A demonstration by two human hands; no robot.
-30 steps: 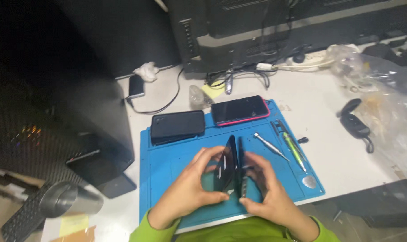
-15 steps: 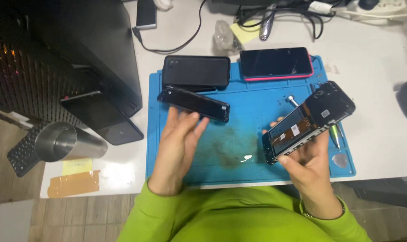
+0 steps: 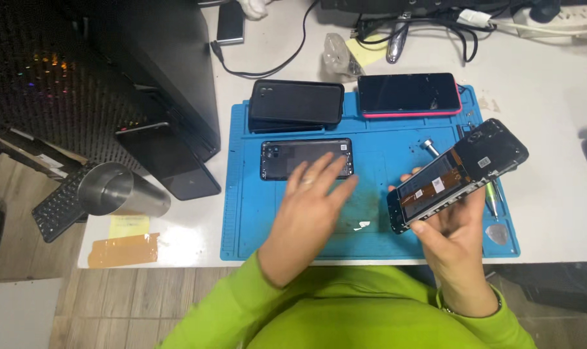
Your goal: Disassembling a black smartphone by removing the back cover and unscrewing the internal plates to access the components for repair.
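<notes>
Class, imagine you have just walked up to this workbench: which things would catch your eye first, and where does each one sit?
First, the opened phone with its insides showing, held tilted in the right hand over the right side of the blue repair mat. Next, the left hand spread flat at the mat's middle, fingertips by the removed back cover. Behind lie a black phone case and a red-edged phone.

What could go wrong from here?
1. The right hand holds the opened phone tilted above the mat, insides exposed; a slip could drop it onto the tools below.
2. The left hand hovers at the back cover and could nudge it.
3. The steel cup lies on its side near the table edge and might roll.
</notes>
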